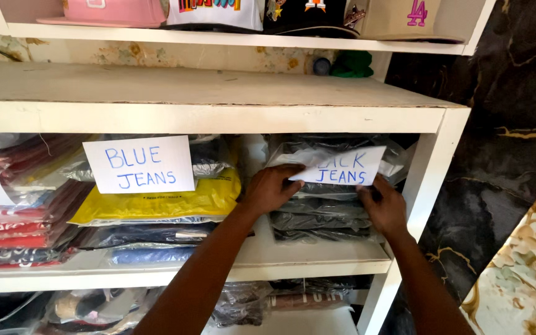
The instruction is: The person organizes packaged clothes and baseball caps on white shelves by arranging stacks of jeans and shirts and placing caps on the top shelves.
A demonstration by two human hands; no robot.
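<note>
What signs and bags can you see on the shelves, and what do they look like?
White paper sign: right stack, rectangular, blue handwriting, held by left hand and right hand.
White card sign: middle shelf, left of the hands, rectangular, blue handwriting.
Yellow plastic bag: below that card, flat.
Clear bags of dark clothes: stacked under the held sign.
Red packages: far left, stacked.
</note>
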